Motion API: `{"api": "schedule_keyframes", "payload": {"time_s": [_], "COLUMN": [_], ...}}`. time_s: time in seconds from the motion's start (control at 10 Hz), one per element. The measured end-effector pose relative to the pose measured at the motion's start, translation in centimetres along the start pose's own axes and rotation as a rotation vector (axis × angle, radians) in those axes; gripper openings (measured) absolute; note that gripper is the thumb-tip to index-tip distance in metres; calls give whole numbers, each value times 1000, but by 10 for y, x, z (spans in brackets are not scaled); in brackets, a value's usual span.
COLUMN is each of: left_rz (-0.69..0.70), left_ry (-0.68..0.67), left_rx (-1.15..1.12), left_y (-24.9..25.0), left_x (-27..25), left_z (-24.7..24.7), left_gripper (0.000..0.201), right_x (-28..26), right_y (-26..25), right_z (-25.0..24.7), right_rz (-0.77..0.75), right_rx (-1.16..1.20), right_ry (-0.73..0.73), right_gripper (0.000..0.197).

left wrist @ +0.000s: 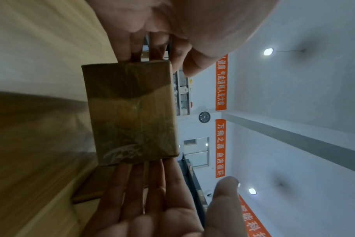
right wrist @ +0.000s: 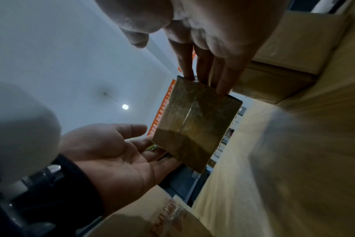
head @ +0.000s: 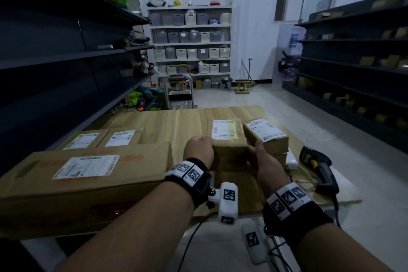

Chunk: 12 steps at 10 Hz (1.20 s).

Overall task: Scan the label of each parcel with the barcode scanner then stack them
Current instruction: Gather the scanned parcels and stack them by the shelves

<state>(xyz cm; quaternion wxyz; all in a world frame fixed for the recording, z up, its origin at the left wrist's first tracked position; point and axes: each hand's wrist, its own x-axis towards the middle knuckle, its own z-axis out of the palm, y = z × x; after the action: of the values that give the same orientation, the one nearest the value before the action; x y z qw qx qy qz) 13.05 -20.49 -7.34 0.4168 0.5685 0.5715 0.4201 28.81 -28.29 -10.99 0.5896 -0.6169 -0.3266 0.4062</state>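
A small brown parcel [head: 228,146] with a white label on top is held between my two hands just above the wooden table [head: 172,121]. My left hand [head: 199,149] presses its left side with straight fingers [left wrist: 150,52], thumb free. Straight fingers [right wrist: 203,70] of my right hand [head: 261,158] press the right side. Both wrist views show the parcel's taped near face [left wrist: 132,112] [right wrist: 195,123]. Right beside it stands a stack of labelled parcels [head: 266,136]. The black barcode scanner [head: 318,169] lies on the table at the right, untouched.
A large labelled carton [head: 88,179] fills the table's left front, with two flatter labelled parcels [head: 84,139] [head: 123,137] behind it. Dark shelving runs along both sides. A trolley [head: 178,93] stands beyond the table's far edge. The scanner's cable trails off the front right edge.
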Motion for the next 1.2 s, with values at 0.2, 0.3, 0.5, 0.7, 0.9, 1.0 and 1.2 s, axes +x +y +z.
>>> {"api": "schedule_keyframes", "payload": {"time_s": [0.2,0.3,0.5,0.7,0.9,1.0,1.2], "left_rz": [85,164,178,141,40,-24,-128], "left_ry": [111,199,317,390,392,383,392], "left_rx": [-128,-105,-90,-169,-245,-294,-331], "left_y": [29,36,31,9,-26,-34,-46], "left_x": [-17,-16,-3,30,89,101,114], "left_z": [-52,-98,-203,-303,-383,-402,-420], "left_gripper": [32,35,33,25,43,44,65], "right_x": [-29,-39,-67,-66,-37,-24,-14], "right_y": [-50,-67,-105,-128,-129,-121,-103], "right_z": [34,62,150,245,331,365,408], "right_rz": [-208,-165,-165,-97,33,66,96], "right_rx": [34,60,121,125,93,62,29], "right_ry": [-59,-148,-335,-530,-633,-653,-663], "right_gripper": [65,37,46,57,71,74,70]}}
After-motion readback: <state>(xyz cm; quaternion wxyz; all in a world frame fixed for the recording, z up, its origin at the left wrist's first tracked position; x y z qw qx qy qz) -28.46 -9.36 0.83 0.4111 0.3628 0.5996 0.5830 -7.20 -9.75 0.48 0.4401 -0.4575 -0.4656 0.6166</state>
